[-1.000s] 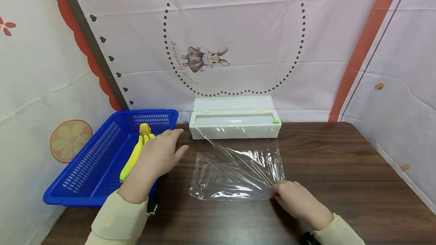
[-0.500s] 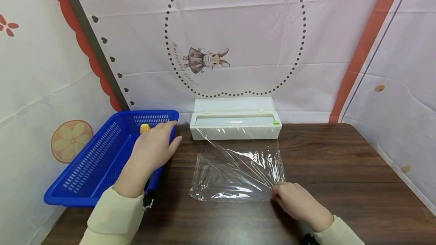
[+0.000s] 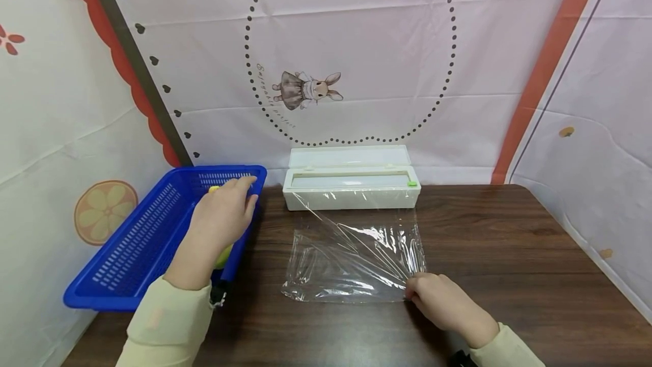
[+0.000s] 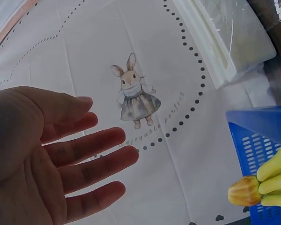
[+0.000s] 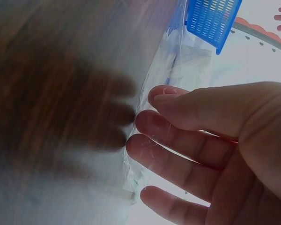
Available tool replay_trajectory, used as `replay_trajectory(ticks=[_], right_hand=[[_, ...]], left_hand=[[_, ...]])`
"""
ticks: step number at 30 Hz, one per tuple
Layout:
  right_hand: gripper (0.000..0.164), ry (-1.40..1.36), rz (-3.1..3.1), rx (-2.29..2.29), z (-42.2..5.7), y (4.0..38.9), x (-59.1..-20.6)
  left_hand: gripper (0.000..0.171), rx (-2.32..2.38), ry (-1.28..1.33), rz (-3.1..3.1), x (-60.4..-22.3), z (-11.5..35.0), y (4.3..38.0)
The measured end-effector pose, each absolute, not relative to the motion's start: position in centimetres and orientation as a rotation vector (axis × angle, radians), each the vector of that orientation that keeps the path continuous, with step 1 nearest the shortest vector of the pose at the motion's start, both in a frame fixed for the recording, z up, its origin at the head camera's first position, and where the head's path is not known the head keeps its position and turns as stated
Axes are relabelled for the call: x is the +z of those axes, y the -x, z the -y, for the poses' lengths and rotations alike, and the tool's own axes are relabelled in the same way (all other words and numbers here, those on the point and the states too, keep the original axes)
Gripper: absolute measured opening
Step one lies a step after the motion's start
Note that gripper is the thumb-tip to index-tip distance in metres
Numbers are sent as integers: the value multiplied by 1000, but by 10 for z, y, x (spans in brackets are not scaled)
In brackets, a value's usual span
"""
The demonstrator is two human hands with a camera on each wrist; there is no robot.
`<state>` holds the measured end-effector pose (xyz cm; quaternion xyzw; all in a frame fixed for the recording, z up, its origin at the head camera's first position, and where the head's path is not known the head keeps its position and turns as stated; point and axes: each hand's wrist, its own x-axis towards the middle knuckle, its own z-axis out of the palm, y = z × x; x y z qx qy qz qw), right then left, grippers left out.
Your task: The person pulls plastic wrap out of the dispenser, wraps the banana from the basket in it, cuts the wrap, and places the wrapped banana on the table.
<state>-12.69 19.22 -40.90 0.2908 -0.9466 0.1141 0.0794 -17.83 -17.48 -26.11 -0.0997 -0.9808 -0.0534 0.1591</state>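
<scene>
Clear plastic wrap [image 3: 346,271] stretches toward me from a white wrap dispenser box [image 3: 351,200] whose lid stands raised. At the film's near right corner my right hand [image 3: 443,302] pinches the edge between thumb and index finger; its other fingers show in the right wrist view. My left hand [image 3: 221,217] hovers over the right side of a blue basket [image 3: 102,302], fingers spread and relaxed, holding nothing. Below it lies a bunch of yellow bananas [image 4: 274,183] in the basket. In the head view the hand hides most of the bunch.
A dark wooden table [image 3: 489,242] carries everything. Behind it hangs a printed cloth [image 3: 356,44] with a rabbit figure, and more cloth closes off both sides. A small green slider [image 3: 412,184] sits on the box's right end.
My left hand has moved left and slightly away from me, farther over the basket, now covering most of the bananas. The right hand and the wrap have stayed in place.
</scene>
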Motion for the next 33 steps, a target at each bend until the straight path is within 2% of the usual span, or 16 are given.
replay_trajectory(ticks=[10,33], right_hand=[[13,-880,2816,330,-192,127,-409],[14,-881,2839,345,-193,127,-408]], left_hand=[[34,-153,278,2782,-254,186,182],[39,-142,157,2871,-258,217,197]])
